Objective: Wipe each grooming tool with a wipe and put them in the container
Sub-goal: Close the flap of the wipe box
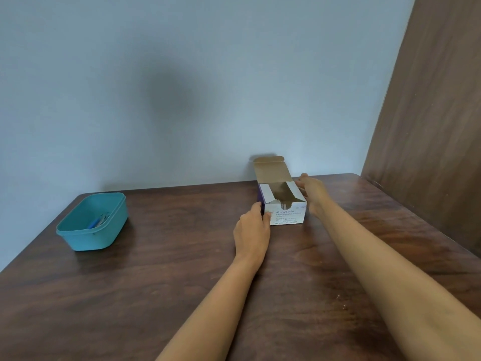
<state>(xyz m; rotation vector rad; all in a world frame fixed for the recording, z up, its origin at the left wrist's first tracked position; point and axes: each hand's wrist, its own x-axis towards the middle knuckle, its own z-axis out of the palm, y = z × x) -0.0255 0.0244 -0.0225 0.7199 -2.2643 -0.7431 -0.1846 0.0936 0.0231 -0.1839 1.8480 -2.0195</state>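
On the left of the tabletop [169, 269], near the back edge, sits a teal container [88, 241] with tools [98, 221] lying inside, one of them blue; they are too small to identify. Well to the right, the left hand [251, 227] grips the near left corner of a swab box [286, 214], fingers curled round its side. The box stands by the wall, lid flap up. The right hand [312, 191] holds its right side near the back, fingers bent against the top edge.
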